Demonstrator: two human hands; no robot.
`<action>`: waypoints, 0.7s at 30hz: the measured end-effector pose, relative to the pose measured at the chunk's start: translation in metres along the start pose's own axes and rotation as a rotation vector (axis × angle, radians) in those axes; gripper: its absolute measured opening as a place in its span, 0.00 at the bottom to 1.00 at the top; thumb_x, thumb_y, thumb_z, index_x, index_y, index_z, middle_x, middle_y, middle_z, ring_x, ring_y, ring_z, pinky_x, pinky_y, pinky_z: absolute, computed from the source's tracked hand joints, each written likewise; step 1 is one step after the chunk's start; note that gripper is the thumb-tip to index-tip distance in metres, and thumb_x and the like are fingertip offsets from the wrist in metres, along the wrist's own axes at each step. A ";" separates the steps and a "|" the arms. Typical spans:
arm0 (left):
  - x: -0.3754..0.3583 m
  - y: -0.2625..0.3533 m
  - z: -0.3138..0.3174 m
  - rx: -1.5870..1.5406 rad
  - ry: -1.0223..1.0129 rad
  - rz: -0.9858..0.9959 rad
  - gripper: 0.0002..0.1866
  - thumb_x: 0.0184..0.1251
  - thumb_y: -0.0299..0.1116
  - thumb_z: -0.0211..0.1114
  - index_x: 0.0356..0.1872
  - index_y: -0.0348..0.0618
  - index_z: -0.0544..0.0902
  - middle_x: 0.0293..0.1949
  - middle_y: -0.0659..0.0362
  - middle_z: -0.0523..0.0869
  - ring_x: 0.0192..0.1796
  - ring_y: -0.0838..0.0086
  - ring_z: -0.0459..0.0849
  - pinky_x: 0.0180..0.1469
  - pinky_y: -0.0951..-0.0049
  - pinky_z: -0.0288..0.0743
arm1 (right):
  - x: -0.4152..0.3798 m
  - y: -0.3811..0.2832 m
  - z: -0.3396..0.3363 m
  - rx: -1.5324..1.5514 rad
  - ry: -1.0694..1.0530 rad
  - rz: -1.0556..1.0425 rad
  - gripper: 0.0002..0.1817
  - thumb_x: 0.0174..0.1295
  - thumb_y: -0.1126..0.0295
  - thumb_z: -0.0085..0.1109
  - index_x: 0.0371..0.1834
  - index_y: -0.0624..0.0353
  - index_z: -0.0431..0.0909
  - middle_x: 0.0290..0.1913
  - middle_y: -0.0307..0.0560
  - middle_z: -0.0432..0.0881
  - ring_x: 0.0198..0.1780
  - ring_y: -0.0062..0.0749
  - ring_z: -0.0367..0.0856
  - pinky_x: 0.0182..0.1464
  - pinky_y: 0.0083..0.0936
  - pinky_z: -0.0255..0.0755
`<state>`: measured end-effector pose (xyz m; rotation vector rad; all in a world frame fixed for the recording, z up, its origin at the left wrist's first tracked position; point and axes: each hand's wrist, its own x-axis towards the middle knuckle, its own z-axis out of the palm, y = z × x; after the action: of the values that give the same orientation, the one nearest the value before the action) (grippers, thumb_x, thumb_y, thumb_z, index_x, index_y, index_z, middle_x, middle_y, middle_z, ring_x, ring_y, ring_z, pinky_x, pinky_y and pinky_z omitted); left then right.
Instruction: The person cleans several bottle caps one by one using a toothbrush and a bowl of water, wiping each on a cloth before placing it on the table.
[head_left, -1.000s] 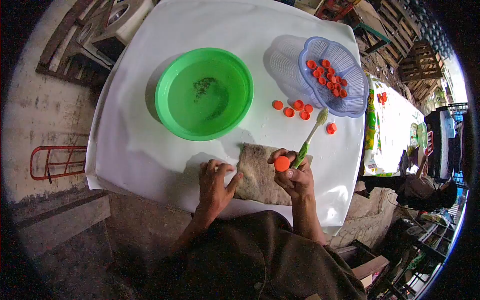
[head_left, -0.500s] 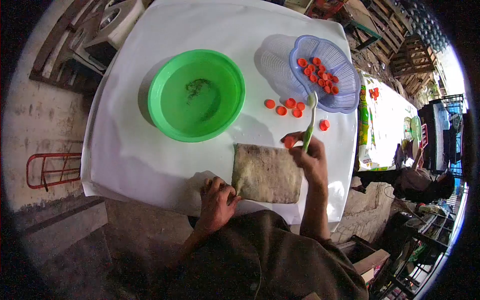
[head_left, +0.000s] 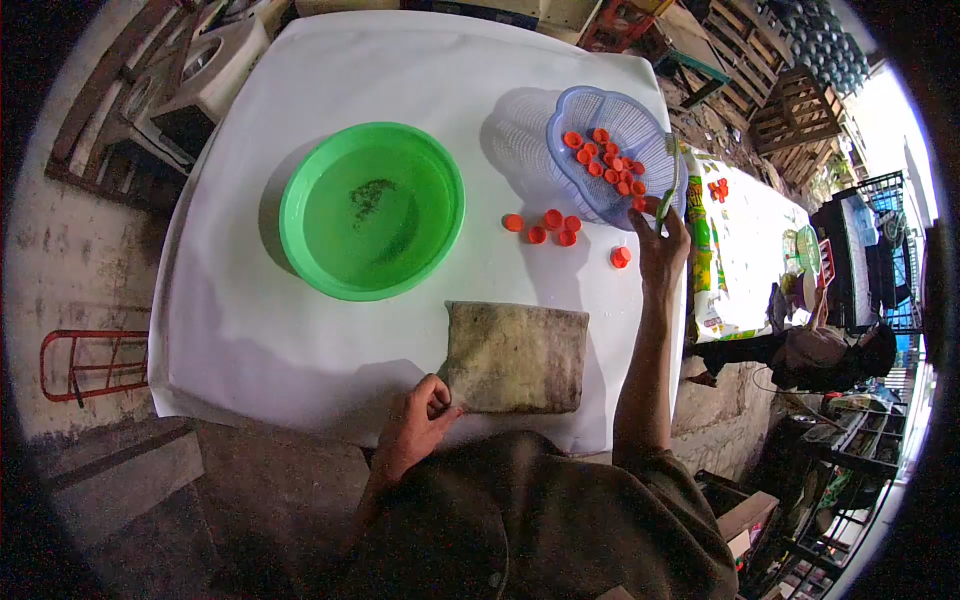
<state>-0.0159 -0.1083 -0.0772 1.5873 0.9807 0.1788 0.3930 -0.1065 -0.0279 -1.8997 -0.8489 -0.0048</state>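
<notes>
My right hand (head_left: 662, 245) is raised at the near rim of the blue plastic basket (head_left: 600, 105). It grips a toothbrush (head_left: 668, 190) with a green and white handle, which points up and away. A red bottle cap (head_left: 639, 203) shows right at its fingertips, over the basket's edge. My left hand (head_left: 415, 430) rests low on the table with curled fingers, its thumb and fingertips closed at the near left corner of a stained, folded cloth (head_left: 517, 358). Several red caps (head_left: 610, 165) lie in the basket, and a group of loose caps (head_left: 553, 219) sits on the table beside it.
A green basin (head_left: 330, 280) of water with dark bits in it stands at the left on the white-covered table (head_left: 300, 350). Stacked red caps (head_left: 620, 257) are near my right forearm. Beyond the table's right edge another person (head_left: 820, 355) is beside a second table (head_left: 745, 250).
My right hand has moved away and to the right, from above the cloth to the basket's rim, carrying the toothbrush and a red cap. My left hand stays by the cloth corner.
</notes>
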 end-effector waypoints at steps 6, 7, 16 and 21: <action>0.001 0.002 -0.011 -0.082 -0.049 -0.022 0.17 0.62 0.32 0.73 0.42 0.39 0.73 0.24 0.56 0.83 0.28 0.73 0.82 0.33 0.70 0.74 | -0.010 -0.005 -0.001 -0.128 0.069 0.037 0.17 0.57 0.69 0.72 0.50 0.62 0.84 0.40 0.46 0.88 0.39 0.23 0.83 0.43 0.27 0.77; 0.001 0.003 -0.014 -0.079 -0.062 -0.039 0.17 0.63 0.33 0.73 0.42 0.40 0.73 0.24 0.56 0.83 0.28 0.74 0.82 0.32 0.70 0.74 | -0.015 -0.006 -0.005 -0.096 0.057 0.065 0.17 0.57 0.70 0.72 0.49 0.62 0.84 0.39 0.45 0.88 0.38 0.22 0.83 0.43 0.26 0.77; 0.002 0.022 -0.061 -0.181 -0.189 -0.058 0.15 0.70 0.37 0.67 0.49 0.40 0.76 0.24 0.58 0.82 0.28 0.79 0.82 0.30 0.77 0.73 | -0.060 0.054 -0.033 0.051 0.017 0.240 0.11 0.57 0.73 0.65 0.41 0.68 0.86 0.32 0.45 0.86 0.32 0.25 0.82 0.38 0.23 0.77; 0.000 0.036 -0.093 -0.241 -0.223 -0.100 0.14 0.72 0.36 0.64 0.50 0.40 0.76 0.26 0.59 0.82 0.29 0.80 0.82 0.29 0.79 0.73 | -0.061 0.067 -0.020 -0.135 0.061 0.275 0.17 0.53 0.63 0.76 0.42 0.61 0.87 0.28 0.43 0.85 0.29 0.21 0.80 0.33 0.23 0.73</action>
<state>-0.0549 -0.0373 -0.0194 1.3036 0.8295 0.0472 0.3917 -0.1727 -0.0936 -2.1197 -0.5528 0.0488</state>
